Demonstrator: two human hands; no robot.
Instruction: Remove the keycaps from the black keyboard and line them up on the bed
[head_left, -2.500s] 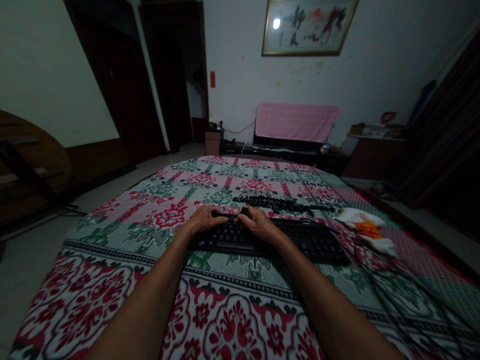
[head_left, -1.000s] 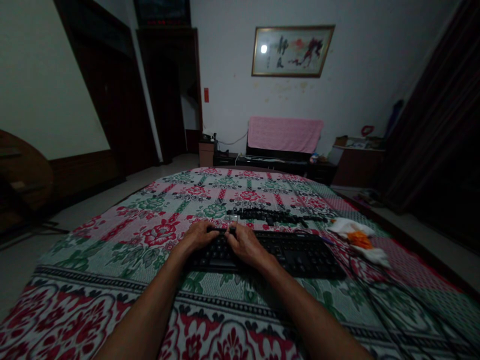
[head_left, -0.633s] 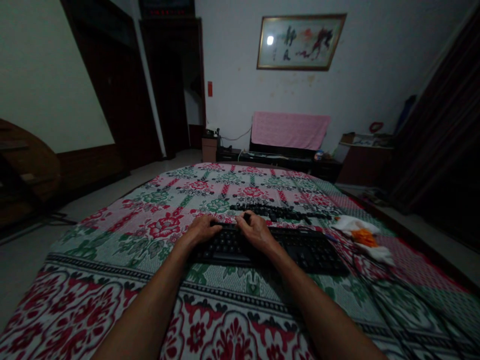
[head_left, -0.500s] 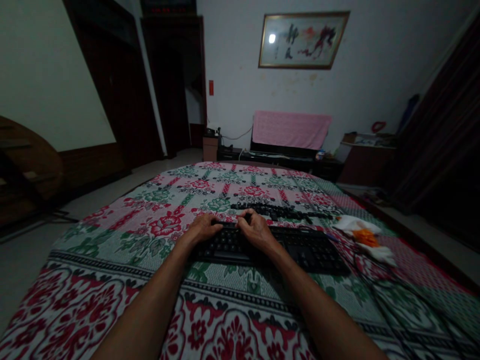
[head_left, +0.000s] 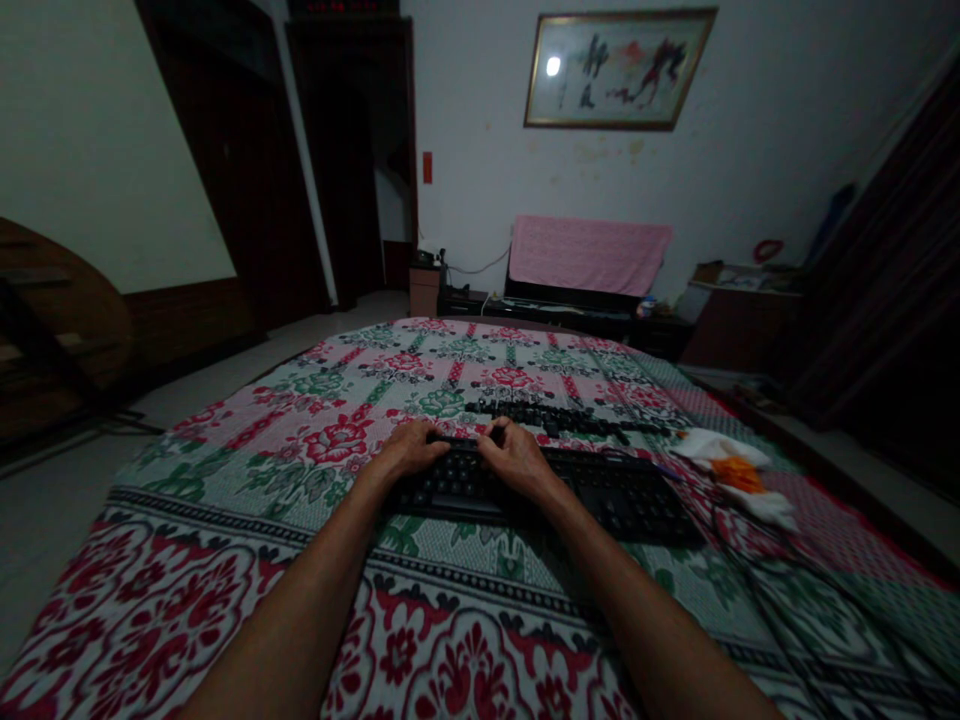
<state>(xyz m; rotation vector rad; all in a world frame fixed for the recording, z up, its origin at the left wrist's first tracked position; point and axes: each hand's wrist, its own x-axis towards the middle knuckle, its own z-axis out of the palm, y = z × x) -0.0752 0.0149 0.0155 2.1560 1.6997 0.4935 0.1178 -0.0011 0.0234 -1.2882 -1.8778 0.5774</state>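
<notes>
A black keyboard [head_left: 634, 500] lies on the patterned cloth, and its sockets look partly bare on the right, though the dim light hides detail. My left hand [head_left: 409, 450] rests on its far left corner, thumb on top and fingers curled over the back edge. Over the keyboard's upper middle, my right hand [head_left: 517, 462] pinches what looks like a small black keycap [head_left: 496, 433] between thumb and bent forefinger. Just behind the keyboard, several loose black keycaps [head_left: 559, 420] lie in a rough row.
A white and orange crumpled packet [head_left: 739, 472] lies right of the keyboard. Black cables [head_left: 757, 600] trail towards the lower right. The flowered cloth [head_left: 442, 640] covers the table. At the far wall, a pink towel [head_left: 589, 252] drapes over a screen on a low cabinet.
The view has tilted and shifted slightly. Both hands stay in nearly the same place on the keyboard, with only slight finger movement.
</notes>
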